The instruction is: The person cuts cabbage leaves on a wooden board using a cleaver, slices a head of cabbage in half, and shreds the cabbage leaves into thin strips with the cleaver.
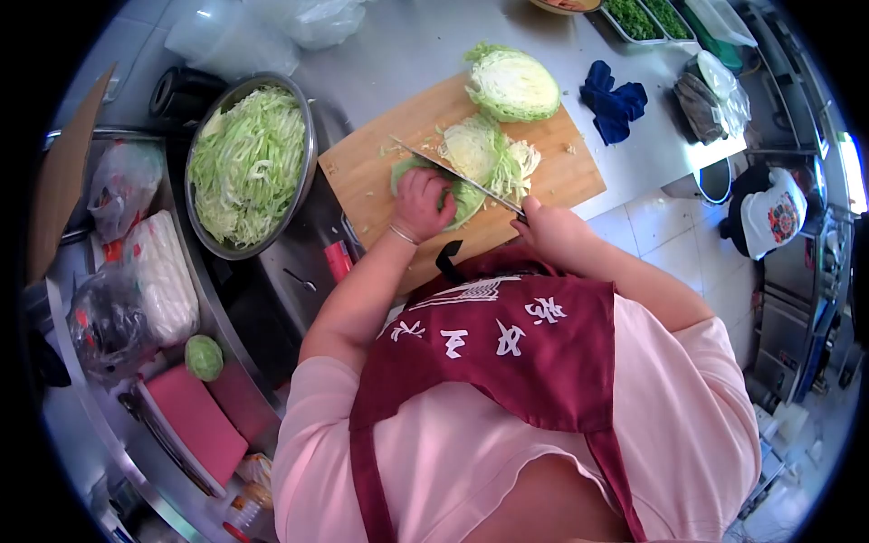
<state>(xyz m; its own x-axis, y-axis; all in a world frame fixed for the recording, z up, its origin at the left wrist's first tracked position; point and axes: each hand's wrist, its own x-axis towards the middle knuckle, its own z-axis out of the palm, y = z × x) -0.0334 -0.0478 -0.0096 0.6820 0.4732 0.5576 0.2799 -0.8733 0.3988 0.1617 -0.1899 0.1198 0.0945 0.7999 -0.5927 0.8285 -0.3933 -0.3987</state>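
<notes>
My right hand is closed round the handle of a knife, whose blade slants up and left across the wooden board. My left hand rests with bent fingers on a green cabbage piece, on the near side of the blade. Cut and shredded cabbage lies just beyond the knife. A cabbage half, pale cut face showing, sits at the board's far edge. Left of the board stands a metal bowl full of shredded cabbage.
A blue cloth lies right of the board. Trays of greens are at the back right. At the left are a red packet, a spoon, a small cabbage and pink boards. A person is far right.
</notes>
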